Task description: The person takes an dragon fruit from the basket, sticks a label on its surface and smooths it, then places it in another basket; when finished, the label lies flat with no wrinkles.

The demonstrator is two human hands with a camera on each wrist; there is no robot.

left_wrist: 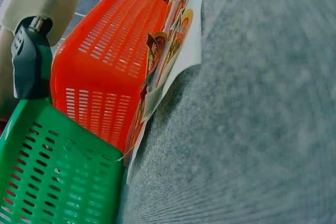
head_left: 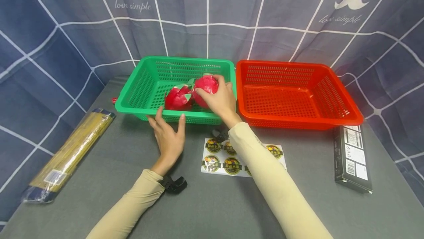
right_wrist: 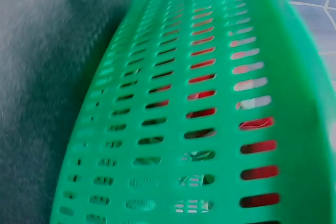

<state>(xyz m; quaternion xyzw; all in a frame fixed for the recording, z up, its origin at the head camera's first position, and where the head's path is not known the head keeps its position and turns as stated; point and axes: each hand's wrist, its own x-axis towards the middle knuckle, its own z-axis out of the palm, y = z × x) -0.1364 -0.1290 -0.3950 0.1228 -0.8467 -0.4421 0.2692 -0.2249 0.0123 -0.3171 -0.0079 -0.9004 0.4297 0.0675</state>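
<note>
In the head view two dragon fruits with green-tipped scales are in the green basket (head_left: 132,111). My right hand (head_left: 222,97) reaches over the front rim and grips the right dragon fruit (head_left: 200,101), thumb on its near side. Beside it, the left dragon fruit (head_left: 179,98) lies near the front wall. My left hand (head_left: 169,136) is in front of the basket with fingers spread, fingertips right at the rim. The left wrist view catches the green basket's wall (left_wrist: 58,171). Through the slots of the basket wall (right_wrist: 173,108) in the right wrist view, red shows.
A red basket (head_left: 278,122) stands right of the green one. A sheet of round stickers (head_left: 216,168) lies in front, partly under my right sleeve. Bundled thin sticks in plastic (head_left: 71,150) lie at left, a black-and-white box (head_left: 352,158) at right. A patterned curtain (head_left: 185,3) hangs behind.
</note>
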